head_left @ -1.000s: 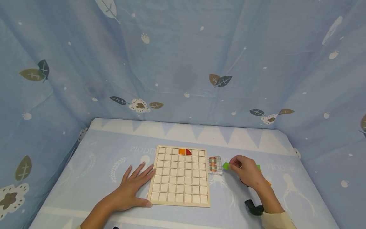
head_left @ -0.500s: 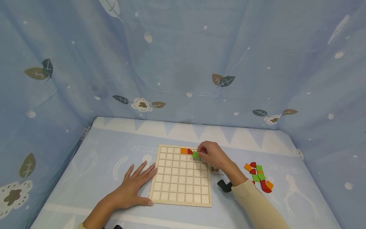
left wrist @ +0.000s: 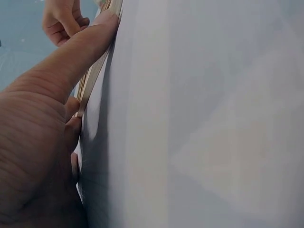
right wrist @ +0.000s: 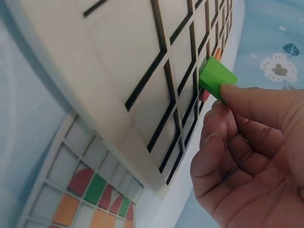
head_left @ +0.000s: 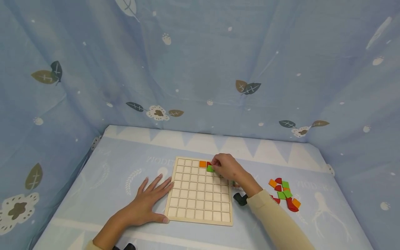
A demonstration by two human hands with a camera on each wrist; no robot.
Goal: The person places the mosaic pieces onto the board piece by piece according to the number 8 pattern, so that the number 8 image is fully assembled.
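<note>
Pale-blue curtain (head_left: 200, 62), printed with leaves and flowers, hangs behind and at both sides of a worktop (head_left: 103, 194) covered in blue-and-white cloth. On it, near the middle, a wooden grid board (head_left: 198, 196) lies flat. At its left side, the left hand (head_left: 145, 205): grip released, fingers spread, fingertips at the left edge, thumb tip at the near left corner. The right hand (head_left: 228, 166) is over the far right part; grip is a pinch, thumb against fingers, on a green square tile (right wrist: 216, 77). Tile is tilted at the far rows; cannot tell whether it touches the board. Far row holds an orange square tile (head_left: 202, 164) and, just right of it, a red tile (head_left: 208, 163), partly hidden. Gridded pattern card (right wrist: 90, 164) lies just beside the board's right edge. Farther right, a cluster of loose tiles (head_left: 282, 195) in red, green and orange.
</note>
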